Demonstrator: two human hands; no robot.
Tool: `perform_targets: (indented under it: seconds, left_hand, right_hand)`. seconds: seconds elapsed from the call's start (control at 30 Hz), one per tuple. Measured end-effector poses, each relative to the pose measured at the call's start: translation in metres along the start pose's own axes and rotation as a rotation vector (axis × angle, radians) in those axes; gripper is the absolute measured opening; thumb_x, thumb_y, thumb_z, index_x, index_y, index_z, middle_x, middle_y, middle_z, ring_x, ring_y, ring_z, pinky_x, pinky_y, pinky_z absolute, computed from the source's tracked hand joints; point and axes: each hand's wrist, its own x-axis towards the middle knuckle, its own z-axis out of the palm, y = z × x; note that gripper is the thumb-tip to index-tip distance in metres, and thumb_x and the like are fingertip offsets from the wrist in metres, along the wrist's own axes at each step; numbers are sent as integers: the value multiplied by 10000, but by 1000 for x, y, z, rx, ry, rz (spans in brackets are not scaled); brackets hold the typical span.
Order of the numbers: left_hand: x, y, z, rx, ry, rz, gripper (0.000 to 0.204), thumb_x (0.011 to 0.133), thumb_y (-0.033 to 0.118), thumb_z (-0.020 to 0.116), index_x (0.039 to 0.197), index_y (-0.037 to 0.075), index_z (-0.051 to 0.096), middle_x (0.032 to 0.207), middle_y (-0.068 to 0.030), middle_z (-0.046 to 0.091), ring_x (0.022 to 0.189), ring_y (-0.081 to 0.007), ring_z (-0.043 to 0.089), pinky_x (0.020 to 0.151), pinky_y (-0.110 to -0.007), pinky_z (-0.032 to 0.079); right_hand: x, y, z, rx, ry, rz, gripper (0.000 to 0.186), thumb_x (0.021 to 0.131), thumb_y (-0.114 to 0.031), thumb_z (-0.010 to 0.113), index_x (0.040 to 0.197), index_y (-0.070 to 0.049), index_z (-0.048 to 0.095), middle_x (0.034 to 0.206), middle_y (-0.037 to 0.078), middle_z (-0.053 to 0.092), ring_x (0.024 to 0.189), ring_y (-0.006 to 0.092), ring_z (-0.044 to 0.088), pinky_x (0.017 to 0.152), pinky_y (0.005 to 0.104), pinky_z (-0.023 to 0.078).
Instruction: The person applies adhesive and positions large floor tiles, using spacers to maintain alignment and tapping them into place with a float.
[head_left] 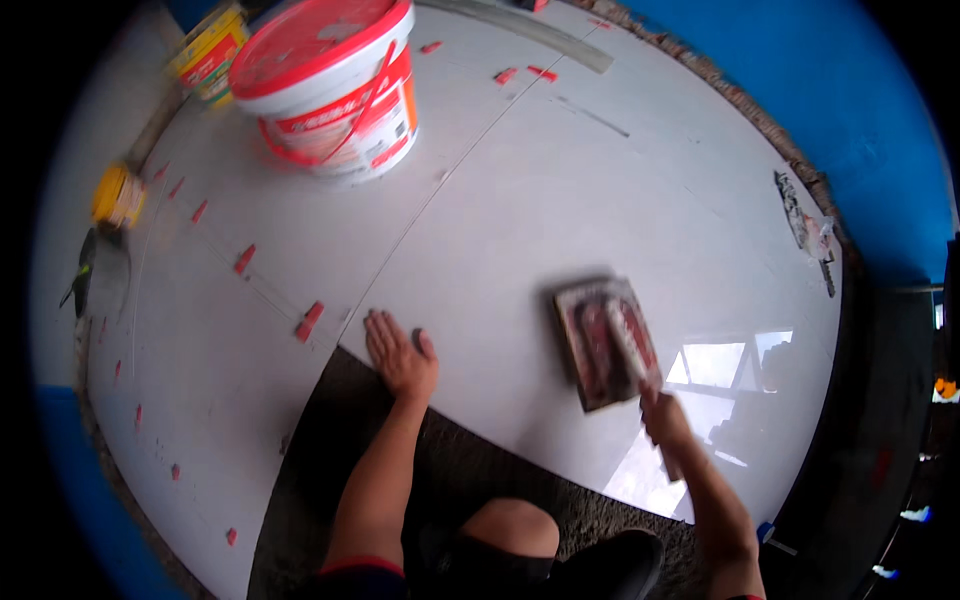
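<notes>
The right hand (664, 420) grips a rectangular hand float (602, 345), its long axis slanting forward-left from that fist, the nearer hand. Left of it, the left hand (403, 362) presses flat, fingers slightly spread, on glossy floor tile (490, 310); float-tile contact is unclear.

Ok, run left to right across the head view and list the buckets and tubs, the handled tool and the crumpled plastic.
Small round yellow tub, larger yellow bucket with a red-and-green label, big white plastic bucket with a red lid, dirty rectangular hand tool with a handle, crumpled clear-looking plastic.
</notes>
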Motion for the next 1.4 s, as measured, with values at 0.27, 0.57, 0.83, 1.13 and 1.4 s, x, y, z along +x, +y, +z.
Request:
perform_targets:
  seconds: [0.27, 0.57, 0.83, 1.13, 1.4]
  left_hand:
    - [0, -5, 8, -20, -20, -58, 722, 956, 346, 458, 1492, -110, 293, 1606, -269, 210, 1516, -389, 151, 1238, -480, 114]
    - [1, 0, -5, -66, -58, -68, 694, 975, 308, 446, 1509, -96, 264, 1622, -252, 177, 1520, -389, 129, 1237, -482, 110]
    - [0, -4, 4, -60, -115, -84, 698, 976, 297, 429, 1517, -101, 238, 1628, -251, 156, 1525, -378, 116, 1241, -479, 96]
    - [-3, -2, -1, -5, -68, -66, 738, 987, 329, 425, 1537, -93, 171, 1639, -247, 105, 1535, -368, 57, 1246, -470, 46]
    - [34, 25, 4, -76, -133, -82, 816, 976, 410, 440, 1524, -125, 157, 1628, -286, 79, 1529, -402, 30, 1244, -476, 33]
  right_hand:
    - [-102, -45, -43, 291, 164, -749, 534, 1040, -507, 405, 754, -62, 484, 514, 2, 457, 410, 85, 432, 381, 253, 319]
    - [4, -109, 44, 28, -286, -181, 569, 1036, -548, 422, 790, -49, 543, 526, 52, 495, 428, 146, 460, 420, 311, 382]
    - [-56, -71, 50, 88, 215, -866, 526, 1063, -479, 375, 764, -62, 491, 535, 11, 437, 471, 152, 462, 460, 263, 375]
    - [7, -110, 20, 40, -130, -609, 432, 1051, -472, 440, 895, -78, 527, 564, -24, 443, 410, 83, 407, 360, 276, 327]
    - [-35, -67, 27, 322, 206, -577, 502, 1053, -542, 358, 958, -76, 520, 564, -19, 355, 446, 82, 358, 378, 261, 296]
